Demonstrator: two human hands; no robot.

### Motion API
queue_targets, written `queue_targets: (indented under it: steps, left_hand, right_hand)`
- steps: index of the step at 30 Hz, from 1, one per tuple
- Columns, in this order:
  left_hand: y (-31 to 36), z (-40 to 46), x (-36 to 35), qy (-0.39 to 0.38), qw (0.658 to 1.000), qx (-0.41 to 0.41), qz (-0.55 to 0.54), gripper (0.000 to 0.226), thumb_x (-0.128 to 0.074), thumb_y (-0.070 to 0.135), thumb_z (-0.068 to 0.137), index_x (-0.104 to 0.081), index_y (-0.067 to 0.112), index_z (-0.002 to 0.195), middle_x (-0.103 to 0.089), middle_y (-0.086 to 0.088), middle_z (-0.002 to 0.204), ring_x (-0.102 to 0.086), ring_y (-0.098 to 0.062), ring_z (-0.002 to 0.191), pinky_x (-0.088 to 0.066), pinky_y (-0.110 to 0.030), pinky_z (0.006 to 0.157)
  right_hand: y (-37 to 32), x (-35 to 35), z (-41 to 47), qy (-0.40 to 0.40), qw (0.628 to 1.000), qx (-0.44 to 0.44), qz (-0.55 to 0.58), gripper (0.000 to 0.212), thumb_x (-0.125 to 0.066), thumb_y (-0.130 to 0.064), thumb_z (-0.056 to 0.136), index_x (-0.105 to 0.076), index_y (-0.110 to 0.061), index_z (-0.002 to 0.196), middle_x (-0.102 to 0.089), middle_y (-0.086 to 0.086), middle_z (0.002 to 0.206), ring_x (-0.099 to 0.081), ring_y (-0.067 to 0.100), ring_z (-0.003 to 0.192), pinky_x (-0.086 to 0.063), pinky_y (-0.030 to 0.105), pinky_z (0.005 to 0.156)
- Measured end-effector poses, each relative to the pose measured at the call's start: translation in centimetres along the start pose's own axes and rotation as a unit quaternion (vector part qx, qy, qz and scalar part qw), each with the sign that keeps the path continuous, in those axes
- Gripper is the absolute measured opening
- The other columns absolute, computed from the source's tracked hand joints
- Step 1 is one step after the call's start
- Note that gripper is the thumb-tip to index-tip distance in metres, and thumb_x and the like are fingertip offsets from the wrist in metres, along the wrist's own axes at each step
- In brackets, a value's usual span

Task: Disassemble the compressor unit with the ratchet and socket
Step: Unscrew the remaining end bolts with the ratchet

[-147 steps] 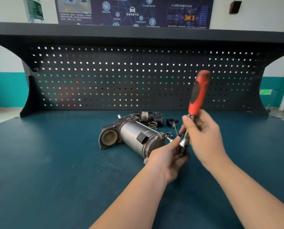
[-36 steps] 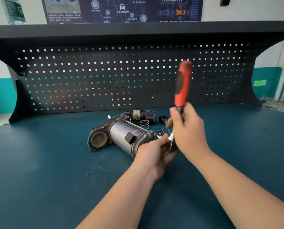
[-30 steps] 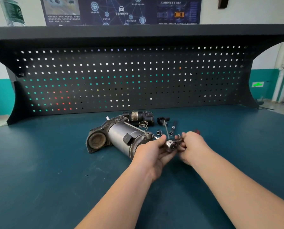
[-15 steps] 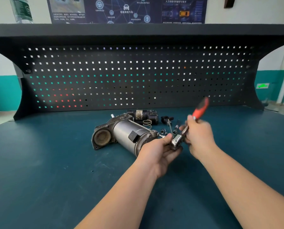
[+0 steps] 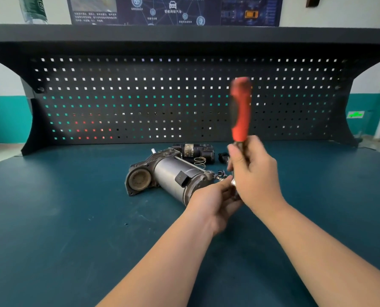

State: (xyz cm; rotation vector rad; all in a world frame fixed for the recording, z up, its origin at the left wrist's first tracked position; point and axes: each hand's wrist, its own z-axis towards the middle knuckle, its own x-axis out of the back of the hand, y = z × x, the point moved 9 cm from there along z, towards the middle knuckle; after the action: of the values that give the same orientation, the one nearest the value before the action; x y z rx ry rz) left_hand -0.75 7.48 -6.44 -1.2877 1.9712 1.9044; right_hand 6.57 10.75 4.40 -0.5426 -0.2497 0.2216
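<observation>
The compressor unit is laid on its side on the blue bench, with a removed black part and a spring seen just behind it. At its near end cap the left hand is curled around the ratchet head and socket, which are largely hidden, while the ratchet is gripped low on its red handle by the right hand and held nearly upright. The socket could be cammed off the long bolt and its head rounded if the handle is swung off-axis.

No text can be read: the characters on the wall poster are too small and blurred.
</observation>
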Motion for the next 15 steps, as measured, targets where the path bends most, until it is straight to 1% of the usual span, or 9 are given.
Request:
queue_targets:
  steps: [2, 3, 5, 6, 7, 8, 10, 13, 15]
  left_hand:
    - [0.0, 0.0, -0.1, 0.005, 1.0, 0.001, -0.017, 0.009, -0.057, 0.007, 0.092, -0.062, -0.001, 0.091, -0.067, -0.013, 0.071, -0.065, -0.019, 0.06, -0.058, -0.028, 0.05]
    - [0.0, 0.0, -0.1, 0.007, 1.0, 0.001, -0.019, 0.009, -0.058, 0.007, 0.092, -0.061, -0.001, 0.09, -0.067, -0.015, 0.076, -0.064, -0.021, 0.067, -0.059, -0.03, 0.053]
    - [-0.1, 0.0, -0.1, 0.006, 1.0, 0.003, -0.012, 0.01, -0.057, 0.008, 0.092, -0.06, -0.001, 0.089, -0.066, -0.017, 0.084, -0.063, -0.024, 0.075, -0.058, -0.03, 0.059]
    - [-0.1, 0.0, -0.1, 0.005, 1.0, 0.003, -0.008, 0.01, -0.057, 0.008, 0.092, -0.059, -0.001, 0.089, -0.066, -0.018, 0.086, -0.064, -0.024, 0.076, -0.058, -0.029, 0.059]
    - [-0.1, 0.0, 0.0, 0.006, 1.0, 0.001, -0.006, 0.01, -0.058, 0.009, 0.092, -0.059, -0.001, 0.09, -0.066, -0.019, 0.086, -0.064, -0.025, 0.076, -0.058, -0.029, 0.059]
    - [0.0, 0.0, 0.1, 0.009, 1.0, -0.001, -0.005, 0.011, -0.059, 0.009, 0.091, -0.059, -0.002, 0.09, -0.066, -0.019, 0.085, -0.064, -0.025, 0.075, -0.058, -0.028, 0.058]
    - [0.0, 0.0, 0.3, 0.013, 1.0, -0.003, -0.002, 0.013, -0.062, 0.011, 0.089, -0.061, -0.002, 0.091, -0.066, -0.018, 0.085, -0.064, -0.025, 0.075, -0.059, -0.028, 0.057]
    - [0.0, 0.1, 0.2, 0.002, 1.0, 0.004, 0.002, 0.019, -0.066, 0.015, 0.087, -0.063, -0.003, 0.09, -0.068, -0.017, 0.08, -0.067, -0.023, 0.069, -0.059, -0.027, 0.054]
    - [-0.1, 0.1, 0.0, -0.008, 1.0, 0.003, 0.011, 0.016, -0.064, 0.015, 0.088, -0.063, -0.001, 0.086, -0.068, -0.012, 0.069, -0.068, -0.018, 0.058, -0.057, -0.024, 0.051]
  right_hand:
    - [3.9, 1.4, 0.0, 0.081, 0.98, -0.174, 0.051, 0.021, -0.048, -0.028, 0.097, -0.048, -0.021, 0.077, -0.058, -0.006, 0.054, -0.051, 0.003, 0.043, -0.039, 0.016, 0.045]
    - [6.5, 1.7, -0.7, 0.117, 0.945, -0.287, 0.1, 0.023, -0.047, -0.026, 0.098, -0.048, -0.02, 0.076, -0.058, -0.004, 0.054, -0.047, 0.001, 0.036, -0.036, 0.016, 0.039]
    - [10.4, 0.5, -3.8, 0.163, 0.814, -0.498, 0.249, 0.027, -0.044, -0.022, 0.1, -0.046, -0.014, 0.075, -0.055, 0.003, 0.061, -0.037, 0.002, 0.023, -0.024, 0.014, 0.028]
    - [11.2, -0.4, -5.2, 0.179, 0.752, -0.555, 0.306, 0.028, -0.043, -0.021, 0.101, -0.045, -0.013, 0.074, -0.053, 0.003, 0.063, -0.033, 0.003, 0.019, -0.02, 0.012, 0.026]
    - [11.6, -1.0, -5.9, 0.186, 0.718, -0.583, 0.333, 0.029, -0.042, -0.021, 0.102, -0.044, -0.013, 0.074, -0.051, 0.003, 0.064, -0.031, 0.003, 0.018, -0.018, 0.011, 0.025]
    - [11.7, -1.3, -6.0, 0.183, 0.715, -0.586, 0.335, 0.029, -0.042, -0.021, 0.102, -0.044, -0.013, 0.074, -0.051, 0.002, 0.064, -0.031, 0.003, 0.018, -0.018, 0.01, 0.025]
    - [10.8, -0.6, -4.4, 0.179, 0.789, -0.512, 0.287, 0.026, -0.044, -0.024, 0.101, -0.046, -0.015, 0.076, -0.053, 0.001, 0.061, -0.038, 0.002, 0.024, -0.026, 0.013, 0.03]
    - [5.1, 1.4, 0.0, 0.11, 0.958, -0.227, 0.135, 0.02, -0.047, -0.027, 0.098, -0.048, -0.021, 0.079, -0.057, -0.008, 0.055, -0.05, 0.0, 0.044, -0.04, 0.018, 0.048]
    - [0.8, 0.5, 0.6, -0.001, 0.999, -0.035, 0.035, 0.016, -0.048, -0.029, 0.095, -0.048, -0.019, 0.082, -0.057, -0.008, 0.058, -0.055, 0.008, 0.056, -0.043, 0.021, 0.056]
